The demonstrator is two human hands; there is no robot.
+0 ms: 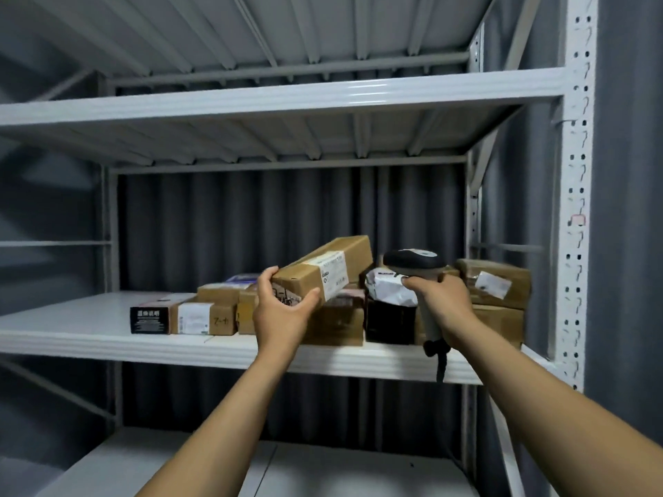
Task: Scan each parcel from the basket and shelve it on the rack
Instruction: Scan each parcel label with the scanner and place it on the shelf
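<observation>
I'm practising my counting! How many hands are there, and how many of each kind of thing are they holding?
Hands: 2 (left hand, right hand)
Barcode scanner, in the right hand: 1
Cardboard parcel, in the left hand: 1
Total: 4

The rack [287, 98] is smooth white-painted metal, faintly glossy. The long box [294, 281] is matt brown cardboard with a paper label [333, 278] — the scanner [416, 261] looks like smooth plastic. The crumpled bag [389, 290] is shiny plastic; the curtain [251, 224] — matt grey cloth.
</observation>
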